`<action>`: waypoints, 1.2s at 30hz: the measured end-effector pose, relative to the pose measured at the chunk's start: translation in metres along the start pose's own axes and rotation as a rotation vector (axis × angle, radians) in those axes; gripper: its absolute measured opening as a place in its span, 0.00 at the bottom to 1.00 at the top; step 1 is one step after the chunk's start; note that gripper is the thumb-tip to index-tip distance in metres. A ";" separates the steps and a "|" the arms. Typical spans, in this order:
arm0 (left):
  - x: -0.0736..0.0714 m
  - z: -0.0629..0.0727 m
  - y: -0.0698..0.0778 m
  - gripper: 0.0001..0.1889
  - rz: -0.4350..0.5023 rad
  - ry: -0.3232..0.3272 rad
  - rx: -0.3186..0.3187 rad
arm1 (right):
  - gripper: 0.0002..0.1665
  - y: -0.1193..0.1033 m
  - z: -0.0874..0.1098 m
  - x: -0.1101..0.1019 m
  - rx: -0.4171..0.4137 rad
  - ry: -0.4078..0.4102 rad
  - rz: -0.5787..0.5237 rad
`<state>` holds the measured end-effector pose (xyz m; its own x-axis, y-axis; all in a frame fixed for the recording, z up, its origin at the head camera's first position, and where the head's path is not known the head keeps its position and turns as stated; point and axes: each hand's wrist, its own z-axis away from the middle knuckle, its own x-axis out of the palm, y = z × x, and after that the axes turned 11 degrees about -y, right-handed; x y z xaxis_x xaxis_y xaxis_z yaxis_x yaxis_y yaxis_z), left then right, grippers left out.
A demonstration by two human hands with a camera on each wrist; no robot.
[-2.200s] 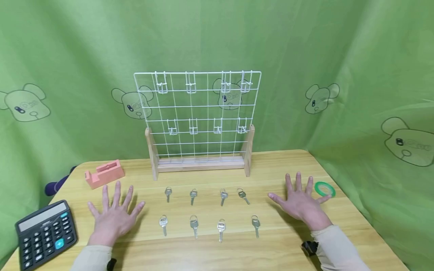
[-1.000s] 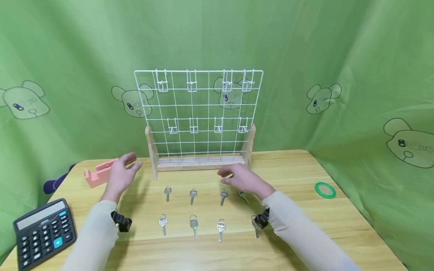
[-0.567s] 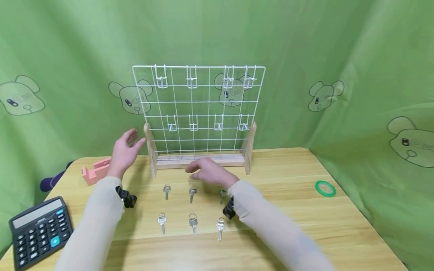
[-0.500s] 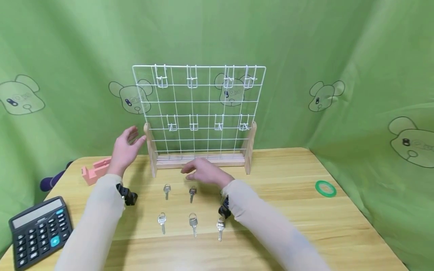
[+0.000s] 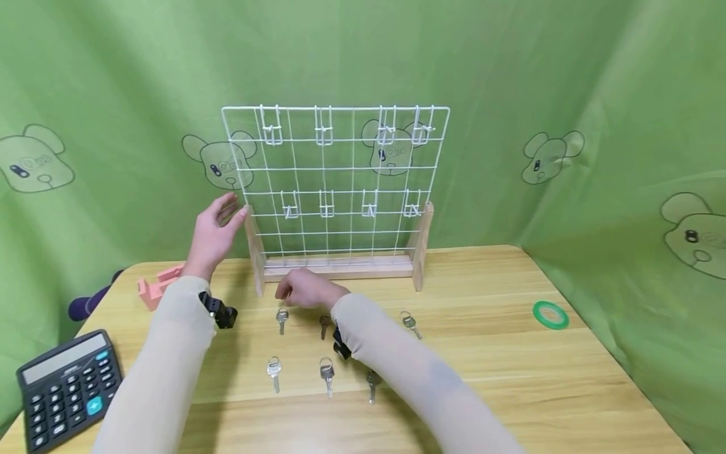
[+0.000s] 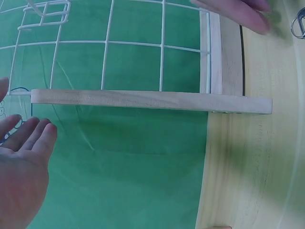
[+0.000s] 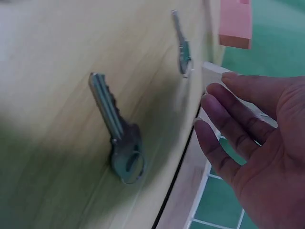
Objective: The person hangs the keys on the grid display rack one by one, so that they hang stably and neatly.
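In the head view my left hand (image 5: 213,236) is at the left wooden post (image 5: 254,249) of a white wire grid rack (image 5: 351,169). The left wrist view shows its loosely bent fingers beside the post's top end, gripping nothing. My right hand (image 5: 306,289) reaches across in front of the rack's base, just above the leftmost back-row key (image 5: 282,319). Its fingers are loosely bent with nothing between them, and that key (image 7: 184,55) lies beyond the fingertips in the right wrist view. A second key (image 7: 126,148) lies nearer that camera. Several keys with rings lie in two rows, partly hidden by the right forearm.
White wire hooks (image 5: 324,133) hang in two rows on the grid. A pink tape dispenser (image 5: 152,291) and a black calculator (image 5: 69,389) are on the left of the wooden table (image 5: 544,391). A green tape roll (image 5: 551,315) lies on the right. Green curtain surrounds the table.
Both hands have left their flat spread on the table. The left rose to the rack's left post; the right swept left over the keys to the leftmost back-row one. The keys stay put.
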<state>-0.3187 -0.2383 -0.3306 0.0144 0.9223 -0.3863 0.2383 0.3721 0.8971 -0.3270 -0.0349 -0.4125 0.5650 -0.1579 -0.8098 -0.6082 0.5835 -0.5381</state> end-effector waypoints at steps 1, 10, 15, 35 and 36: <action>0.001 -0.001 0.001 0.34 0.005 0.002 0.003 | 0.13 0.001 -0.002 0.000 0.007 -0.002 0.019; 0.003 -0.004 0.002 0.25 -0.012 0.030 0.003 | 0.09 0.004 -0.014 0.004 0.034 -0.045 0.132; 0.005 -0.007 0.000 0.23 -0.017 0.040 -0.011 | 0.08 0.003 -0.017 0.007 0.015 -0.070 0.201; 0.011 -0.007 -0.005 0.20 0.026 0.089 -0.039 | 0.11 -0.004 -0.008 0.004 0.013 -0.031 0.078; 0.011 -0.008 -0.005 0.20 0.024 0.091 -0.037 | 0.11 -0.005 -0.006 0.003 0.000 -0.013 0.065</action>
<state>-0.3274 -0.2293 -0.3380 -0.0690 0.9362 -0.3446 0.2031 0.3514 0.9139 -0.3257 -0.0433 -0.4130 0.5320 -0.1091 -0.8397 -0.6436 0.5923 -0.4847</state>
